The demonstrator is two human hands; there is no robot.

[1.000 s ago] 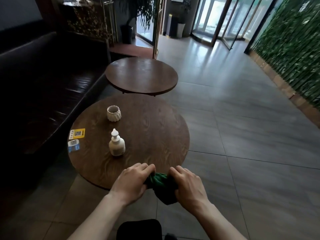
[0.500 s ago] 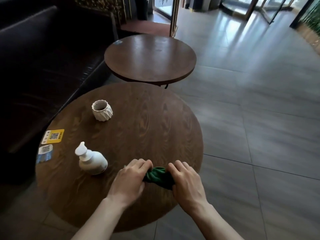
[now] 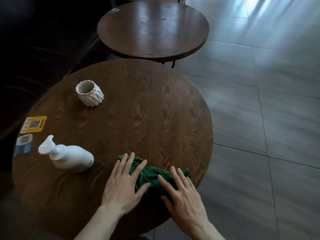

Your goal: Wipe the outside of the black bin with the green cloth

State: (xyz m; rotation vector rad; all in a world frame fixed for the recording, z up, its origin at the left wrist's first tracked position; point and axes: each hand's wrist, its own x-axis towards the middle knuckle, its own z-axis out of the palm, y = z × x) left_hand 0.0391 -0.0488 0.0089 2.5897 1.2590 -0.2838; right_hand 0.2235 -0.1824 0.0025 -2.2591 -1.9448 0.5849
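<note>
I have both hands flat on the green cloth (image 3: 152, 177), which lies crumpled on the near round table (image 3: 155, 108), close to its near right edge. My left hand (image 3: 123, 185) has its fingers straight and spread, pressing down on the left part of the cloth, with the thumb lying against the fabric. My right hand (image 3: 181, 193) is equally flat and spread over the right part. Neither hand curls round the cloth; they only press it to the wood. A small corner of cloth shows beyond the right fingertips, just short of the table rim.

I cannot see the black bin from here.

Open room: the whole middle and far right of the tabletop is bare wood. To the right of the table the tiled floor (image 3: 268, 118) runs wide. On the left a dark sofa (image 3: 43, 40) sits just beside the table edge, so that side is tight.

Count: two round tables, the second table (image 3: 152, 28) just beyond the first, their rims near each other. One white ribbed cup (image 3: 90, 95), upright, far left. One white pump bottle (image 3: 69, 156), well left of my left hand. Two stickers at the left rim: a yellow sticker (image 3: 33, 124) and a blue sticker (image 3: 23, 144) just below it
</note>
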